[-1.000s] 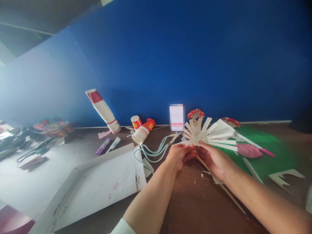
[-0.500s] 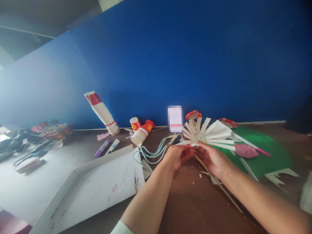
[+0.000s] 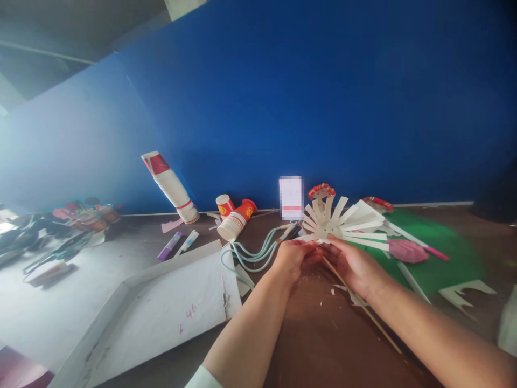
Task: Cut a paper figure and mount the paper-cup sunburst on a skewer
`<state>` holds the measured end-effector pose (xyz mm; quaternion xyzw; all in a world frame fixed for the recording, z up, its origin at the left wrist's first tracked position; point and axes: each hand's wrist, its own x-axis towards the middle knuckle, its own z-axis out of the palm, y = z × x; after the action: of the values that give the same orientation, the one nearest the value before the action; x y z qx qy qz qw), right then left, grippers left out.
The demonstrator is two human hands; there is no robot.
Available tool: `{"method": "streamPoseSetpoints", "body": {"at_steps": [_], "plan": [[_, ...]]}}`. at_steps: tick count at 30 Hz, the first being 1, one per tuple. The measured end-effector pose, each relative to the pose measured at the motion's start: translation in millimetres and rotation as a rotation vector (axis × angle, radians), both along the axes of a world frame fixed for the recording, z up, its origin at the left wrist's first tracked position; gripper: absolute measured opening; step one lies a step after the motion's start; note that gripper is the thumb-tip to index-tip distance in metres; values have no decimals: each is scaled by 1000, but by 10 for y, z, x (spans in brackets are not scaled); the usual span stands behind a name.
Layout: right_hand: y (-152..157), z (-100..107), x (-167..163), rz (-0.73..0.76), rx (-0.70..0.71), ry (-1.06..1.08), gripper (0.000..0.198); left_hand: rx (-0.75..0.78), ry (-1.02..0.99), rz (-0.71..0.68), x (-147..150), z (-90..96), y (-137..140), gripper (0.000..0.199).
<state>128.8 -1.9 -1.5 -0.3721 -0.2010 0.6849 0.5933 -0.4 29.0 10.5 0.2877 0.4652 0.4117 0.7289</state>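
Both of my hands meet at the lower edge of a paper cup cut into fanned white strips point(image 3: 329, 229), whose round base shows small holes. My left hand point(image 3: 291, 258) is closed, thumb and fingers pinching the cup's near edge. Opposite it, my right hand point(image 3: 349, 261) is closed on the same edge, its thumb resting on the cup base. A thin wooden stick point(image 3: 374, 318) runs from beneath my right hand toward the lower right; whether it is joined to the cup is hidden. Several white strips spread out to the right, beyond my fingers.
A white box lid point(image 3: 161, 318) lies on the left, near a purple glue stick point(image 3: 169, 246). Behind are a stack of paper cups point(image 3: 172, 188), red cups point(image 3: 238, 221) and a light-blue cable point(image 3: 258, 256). A green sheet point(image 3: 440, 242) and pink crumpled paper point(image 3: 407, 251) lie right.
Almost nothing differs. The view has shifted very slightly, and both hands keep their hold at the cup's near edge.
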Motion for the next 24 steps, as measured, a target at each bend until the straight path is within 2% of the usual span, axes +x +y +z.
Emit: {"method": "streamPoseSetpoints", "body": {"at_steps": [3, 7, 16, 24], "plan": [[-8, 18, -11, -4, -86, 15, 20, 21, -6, 22, 12, -12, -4, 10], [-11, 20, -11, -6, -132, 29, 19, 30, -11, 39, 23, -47, -9, 10], [-9, -13, -16, -10, -136, 33, 18, 60, -2, 64, 44, -142, 15, 13], [-24, 5, -22, 20, -117, 39, 12, 66, -28, 34, 16, -122, 3, 13]]}}
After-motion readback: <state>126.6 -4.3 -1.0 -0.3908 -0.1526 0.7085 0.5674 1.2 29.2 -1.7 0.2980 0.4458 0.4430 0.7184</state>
